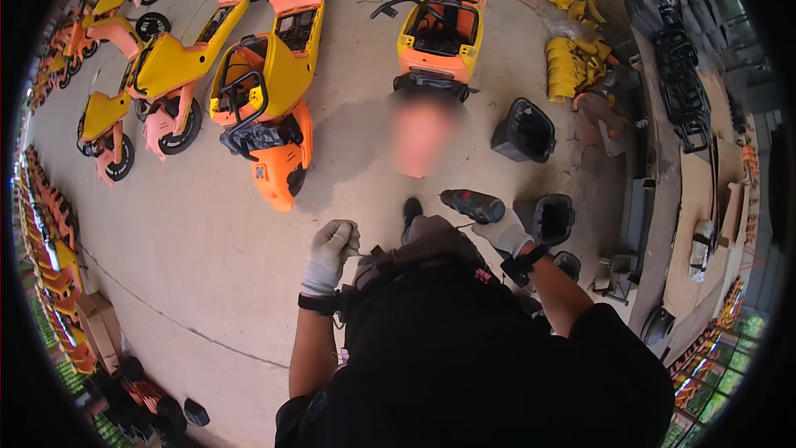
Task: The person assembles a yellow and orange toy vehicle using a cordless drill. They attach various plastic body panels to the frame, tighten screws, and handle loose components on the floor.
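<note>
My right hand (pixel 507 232), in a white work glove, grips a dark cordless drill (pixel 471 205) held out ahead of my waist, its nose pointing left. My left hand (pixel 332 253), gloved too, is raised on the other side of my lap with its fingers curled closed. Whatever those fingers pinch, if anything, is too small to make out. Straight ahead stands an orange and yellow scooter (pixel 439 62) with its front basket area open and a blurred patch over its lower front. Neither hand touches it.
Another scooter (pixel 286 108) stands close on the left, with more scooters (pixel 170 66) behind it. To the right are a black bin (pixel 525 131), a second black bin (pixel 553 220) and stacked yellow panels (pixel 574 66). Cardboard (pixel 705 199) lies along the far right.
</note>
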The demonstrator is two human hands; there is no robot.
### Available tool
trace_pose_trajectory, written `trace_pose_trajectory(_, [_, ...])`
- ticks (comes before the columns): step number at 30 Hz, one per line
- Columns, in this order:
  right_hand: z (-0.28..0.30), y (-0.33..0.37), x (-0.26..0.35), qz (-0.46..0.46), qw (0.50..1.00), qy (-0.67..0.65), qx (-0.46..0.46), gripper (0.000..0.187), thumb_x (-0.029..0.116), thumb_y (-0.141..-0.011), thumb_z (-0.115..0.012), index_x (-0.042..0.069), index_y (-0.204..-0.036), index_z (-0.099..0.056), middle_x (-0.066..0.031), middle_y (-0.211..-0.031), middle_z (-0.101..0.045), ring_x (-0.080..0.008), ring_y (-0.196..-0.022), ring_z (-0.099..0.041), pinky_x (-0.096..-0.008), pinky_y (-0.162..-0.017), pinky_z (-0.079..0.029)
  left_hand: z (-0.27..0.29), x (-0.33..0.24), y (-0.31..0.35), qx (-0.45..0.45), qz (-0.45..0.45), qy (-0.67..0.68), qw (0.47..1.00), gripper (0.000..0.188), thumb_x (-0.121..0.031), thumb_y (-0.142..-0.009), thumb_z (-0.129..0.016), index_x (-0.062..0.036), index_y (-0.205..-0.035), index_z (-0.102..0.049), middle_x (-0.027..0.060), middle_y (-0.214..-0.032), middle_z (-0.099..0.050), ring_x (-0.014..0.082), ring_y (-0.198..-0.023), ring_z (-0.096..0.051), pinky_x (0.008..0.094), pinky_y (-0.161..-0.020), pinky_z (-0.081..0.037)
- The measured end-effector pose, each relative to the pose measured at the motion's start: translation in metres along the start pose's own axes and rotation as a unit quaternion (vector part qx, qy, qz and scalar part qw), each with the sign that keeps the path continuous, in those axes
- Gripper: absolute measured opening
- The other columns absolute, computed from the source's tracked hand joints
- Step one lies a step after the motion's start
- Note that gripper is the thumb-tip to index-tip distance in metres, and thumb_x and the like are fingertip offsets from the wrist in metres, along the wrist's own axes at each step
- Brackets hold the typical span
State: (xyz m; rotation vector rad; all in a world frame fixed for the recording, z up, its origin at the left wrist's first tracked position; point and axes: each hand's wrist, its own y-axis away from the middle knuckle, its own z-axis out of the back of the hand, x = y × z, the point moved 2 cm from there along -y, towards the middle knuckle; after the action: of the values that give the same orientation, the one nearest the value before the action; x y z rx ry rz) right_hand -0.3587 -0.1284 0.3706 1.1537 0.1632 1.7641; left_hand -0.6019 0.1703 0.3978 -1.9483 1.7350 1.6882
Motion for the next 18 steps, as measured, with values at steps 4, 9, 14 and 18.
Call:
trace_pose_trajectory(4, [0.036, -0.003, 0.014, -0.057, 0.998, 0.029, -0.019, 0.038, 0.03, -0.075, -0.069, 0.008, -0.106, -0.068, -0.0177, -0.092, -0.071, -0.0338, -0.09, -0.068, -0.0392, -0.079, -0.053, -0.056, -0.022, -0.052, 0.026, 0.031, -0.047, 0.998, 0.021, -0.018, -0.099, -0.053, 0.0011, -0.103, -0.06, 0.0055, -0.086, -0.061, 0.0122, -0.07, -0.057, 0.0241, -0.064, -0.048])
trace_pose_trajectory(9, [0.039, -0.012, -0.037, -0.068, 0.992, -0.038, -0.102, 0.044, 0.03, -0.073, -0.071, 0.008, -0.111, -0.067, -0.017, -0.097, -0.071, -0.0328, -0.093, -0.067, -0.0392, -0.081, -0.054, -0.104, -0.049, -0.112, 0.093, 0.032, -0.124, 0.987, 0.021, -0.012, -0.095, -0.06, 0.0031, -0.108, -0.062, 0.0049, -0.087, -0.063, 0.0099, -0.073, -0.058, 0.0219, -0.066, -0.048])
trace_pose_trajectory(14, [0.027, -0.015, -0.069, -0.135, 0.955, -0.222, -0.144, 0.043, 0.019, -0.072, -0.074, 0.004, -0.111, -0.067, -0.0129, -0.098, -0.072, -0.0232, -0.091, -0.068, -0.0348, -0.081, -0.054, -0.135, -0.069, -0.167, 0.192, 0.069, -0.19, 0.96, 0.019, -0.015, -0.094, -0.062, 0.0021, -0.103, -0.063, 0.0032, -0.084, -0.061, 0.0089, -0.072, -0.057, 0.0212, -0.064, -0.047])
trace_pose_trajectory(18, [0.02, -0.006, -0.047, -0.107, 0.935, -0.249, -0.226, 0.025, 0.007, -0.075, -0.073, 0.003, -0.099, -0.065, -0.004, -0.088, -0.068, -0.015, -0.081, -0.064, -0.0309, -0.075, -0.052, -0.161, -0.086, -0.209, 0.238, 0.117, -0.216, 0.94, 0.017, -0.018, -0.096, -0.059, -0.0007, -0.094, -0.061, 0.0012, -0.081, -0.058, 0.0077, -0.068, -0.054, 0.0214, -0.061, -0.046])
